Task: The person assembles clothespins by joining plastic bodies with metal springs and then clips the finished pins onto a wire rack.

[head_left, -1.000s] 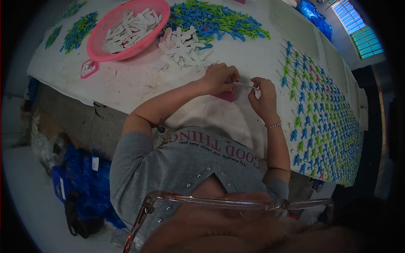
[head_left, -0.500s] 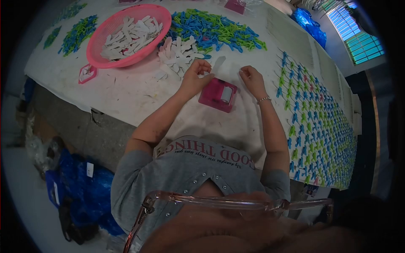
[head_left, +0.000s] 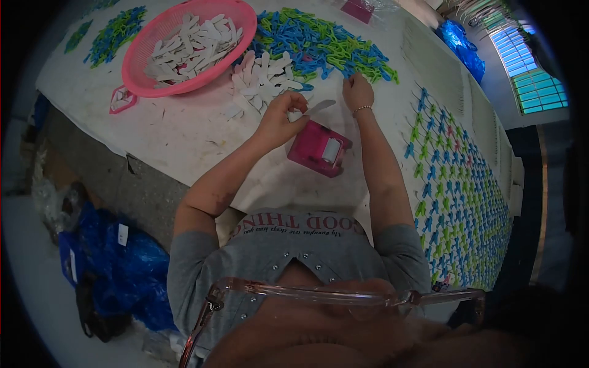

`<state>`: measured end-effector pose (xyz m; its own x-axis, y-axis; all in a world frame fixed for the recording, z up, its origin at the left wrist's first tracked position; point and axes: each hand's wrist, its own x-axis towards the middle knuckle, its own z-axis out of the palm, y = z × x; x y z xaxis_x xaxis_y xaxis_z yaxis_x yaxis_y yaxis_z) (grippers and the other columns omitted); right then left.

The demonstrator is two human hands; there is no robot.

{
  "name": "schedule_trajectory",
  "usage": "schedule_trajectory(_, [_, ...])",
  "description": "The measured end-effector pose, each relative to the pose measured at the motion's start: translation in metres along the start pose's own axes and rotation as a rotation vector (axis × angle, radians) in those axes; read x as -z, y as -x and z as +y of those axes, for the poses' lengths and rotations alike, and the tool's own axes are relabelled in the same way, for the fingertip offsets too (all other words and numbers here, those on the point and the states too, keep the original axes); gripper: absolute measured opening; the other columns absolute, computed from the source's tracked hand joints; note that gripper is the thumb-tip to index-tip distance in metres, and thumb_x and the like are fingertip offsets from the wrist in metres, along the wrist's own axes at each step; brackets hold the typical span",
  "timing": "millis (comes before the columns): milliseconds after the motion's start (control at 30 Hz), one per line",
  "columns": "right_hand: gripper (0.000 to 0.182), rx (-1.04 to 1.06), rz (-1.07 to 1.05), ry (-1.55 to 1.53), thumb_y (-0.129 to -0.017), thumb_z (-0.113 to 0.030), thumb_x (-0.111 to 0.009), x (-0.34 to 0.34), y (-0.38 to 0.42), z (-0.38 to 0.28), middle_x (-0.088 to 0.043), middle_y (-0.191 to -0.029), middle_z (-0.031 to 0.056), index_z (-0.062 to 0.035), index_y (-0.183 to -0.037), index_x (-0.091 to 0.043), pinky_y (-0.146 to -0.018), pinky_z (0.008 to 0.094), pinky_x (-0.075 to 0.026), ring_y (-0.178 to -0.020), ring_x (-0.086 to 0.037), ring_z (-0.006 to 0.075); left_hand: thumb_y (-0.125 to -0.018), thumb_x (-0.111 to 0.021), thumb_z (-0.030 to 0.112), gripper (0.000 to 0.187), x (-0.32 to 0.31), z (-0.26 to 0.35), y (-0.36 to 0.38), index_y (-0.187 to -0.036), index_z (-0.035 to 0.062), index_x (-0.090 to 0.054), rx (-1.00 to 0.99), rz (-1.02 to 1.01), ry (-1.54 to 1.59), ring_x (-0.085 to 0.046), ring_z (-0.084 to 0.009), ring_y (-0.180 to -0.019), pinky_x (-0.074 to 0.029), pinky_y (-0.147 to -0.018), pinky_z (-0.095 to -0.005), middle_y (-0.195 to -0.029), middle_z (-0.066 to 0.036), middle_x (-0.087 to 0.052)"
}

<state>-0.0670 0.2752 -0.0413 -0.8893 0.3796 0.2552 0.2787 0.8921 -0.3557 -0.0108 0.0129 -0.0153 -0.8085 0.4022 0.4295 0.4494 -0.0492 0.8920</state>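
Observation:
My left hand [head_left: 286,118] is closed in a pinch on a flat, pale strip [head_left: 322,108] that sticks out to its right. Just below that hand a pink block [head_left: 310,147] holding a white roll [head_left: 331,150] rests on the table. My right hand [head_left: 358,93] reaches to the near edge of a heap of blue and green clothespins [head_left: 319,46]. Its fingers are drawn together at a blue piece there; whether they grip it is hidden. Loose white strips [head_left: 264,80] lie in a pile left of my left hand.
A pink basket [head_left: 132,76] full of white strips stands at the left on the white table [head_left: 184,132]. Rows of blue and green clothespins [head_left: 460,196] cover the right side. Smaller clothespin heaps [head_left: 116,37] lie far left. A pink frame [head_left: 123,100] sits by the basket.
My right hand has moved forward from beside the pink block to the clothespin heap. The strip in my left hand has tilted from nearly upright toward the right.

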Motion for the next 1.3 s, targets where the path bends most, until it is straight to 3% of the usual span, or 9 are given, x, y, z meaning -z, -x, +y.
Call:
schedule_trajectory(167, [0.017, 0.292, 0.064, -0.166, -0.080, -0.021, -0.067, 0.018, 0.039, 0.031, -0.062, -0.082, 0.0145, -0.0060, -0.084, -0.060, -0.066, 0.0417, -0.049, -0.077, -0.061, 0.0315, -0.073, -0.069, 0.004, 0.032, 0.004, -0.004, -0.002, -0.100, 0.0053, -0.052, -0.015, 0.004, -0.014, -0.058, -0.0174, -0.083, -0.044, -0.076, -0.0289, -0.090, -0.006, -0.061])
schedule_trajectory(300, [0.023, -0.023, -0.115, -0.418, -0.082, -0.023, -0.069, 0.077, 0.119, 0.027, -0.061, -0.081, 0.0141, -0.0039, -0.086, -0.057, -0.061, 0.0317, -0.048, -0.068, -0.060, 0.0215, -0.074, -0.069, 0.004, 0.034, 0.001, -0.007, -0.002, -0.103, 0.0062, -0.051, 0.024, -0.025, 0.012, -0.057, -0.0142, -0.084, -0.043, -0.076, -0.0274, -0.091, -0.005, -0.062])
schedule_trajectory(533, [0.022, -0.222, 0.215, -0.763, -0.086, -0.014, -0.068, 0.117, 0.250, 0.042, -0.059, -0.083, -0.0005, -0.0023, -0.102, -0.057, -0.064, 0.0207, -0.043, -0.069, -0.050, 0.0064, -0.076, -0.068, -0.001, 0.036, -0.002, 0.024, 0.007, -0.106, 0.0083, -0.050, 0.371, -0.222, 0.502, -0.049, -0.0069, -0.081, -0.041, -0.074, -0.0231, -0.087, 0.002, -0.054])
schedule_trajectory(667, [0.023, -0.386, 0.383, -0.923, -0.086, -0.009, -0.067, 0.129, 0.292, 0.018, -0.059, -0.085, -0.0011, -0.0020, -0.105, -0.059, -0.068, 0.0202, -0.045, -0.074, -0.053, 0.0063, -0.075, -0.068, -0.002, 0.038, -0.005, 0.035, 0.013, -0.107, 0.0089, -0.049, 0.408, -0.347, 0.638, -0.047, -0.0064, -0.079, -0.040, -0.073, -0.0217, -0.087, 0.004, -0.050])
schedule_trajectory(967, [0.029, -0.353, 0.302, -1.103, -0.086, -0.002, -0.064, 0.142, 0.321, -0.050, -0.065, -0.099, 0.0089, 0.0024, -0.115, -0.057, -0.082, 0.0271, -0.051, -0.090, -0.064, 0.0163, -0.077, -0.066, -0.001, 0.037, -0.023, 0.041, 0.038, -0.108, 0.0089, -0.047, 0.506, -0.610, 0.709, -0.050, -0.0069, -0.081, -0.042, -0.074, -0.0230, -0.089, 0.002, -0.052])
schedule_trajectory(1033, [0.027, -0.323, 0.321, -1.137, -0.083, 0.000, -0.068, 0.148, 0.322, -0.053, -0.065, -0.091, 0.0017, -0.0001, -0.110, -0.062, -0.066, 0.0160, -0.044, -0.079, -0.058, 0.0039, -0.077, -0.066, 0.000, 0.037, -0.028, 0.046, 0.041, -0.108, 0.0096, -0.048, 0.458, -0.679, 0.697, -0.051, -0.0074, -0.082, -0.042, -0.074, -0.0235, -0.089, 0.001, -0.053])
schedule_trajectory(1167, [0.025, -0.294, 0.289, -1.096, -0.084, -0.001, -0.068, 0.151, 0.328, -0.043, -0.066, -0.089, 0.0010, 0.0005, -0.108, -0.062, -0.062, 0.0149, -0.043, -0.077, -0.058, 0.0029, -0.077, -0.066, 0.001, 0.037, -0.035, 0.051, 0.047, -0.107, 0.0095, -0.048, 0.400, -0.689, 0.613, -0.050, -0.0071, -0.081, -0.042, -0.074, -0.0232, -0.088, 0.002, -0.052])
schedule_trajectory(1233, [0.026, -0.263, 0.208, -1.107, -0.087, 0.000, -0.063, 0.154, 0.328, -0.041, -0.066, -0.097, 0.0084, 0.0037, -0.112, -0.059, -0.078, 0.0224, -0.051, -0.088, -0.063, 0.0111, -0.076, -0.067, 0.002, 0.036, -0.038, 0.055, 0.050, -0.106, 0.0096, -0.048, 0.345, -0.709, 0.584, -0.049, -0.0064, -0.081, -0.041, -0.073, -0.0224, -0.089, 0.002, -0.052])
schedule_trajectory(1300, [0.027, -0.254, 0.196, -1.124, -0.086, 0.001, -0.064, 0.158, 0.326, -0.043, -0.066, -0.097, 0.0082, 0.0037, -0.112, -0.059, -0.077, 0.0217, -0.050, -0.088, -0.063, 0.0108, -0.076, -0.067, 0.002, 0.036, -0.040, 0.056, 0.052, -0.106, 0.0096, -0.049, 0.350, -0.713, 0.568, -0.049, -0.0061, -0.082, -0.040, -0.072, -0.0221, -0.090, 0.003, -0.051])
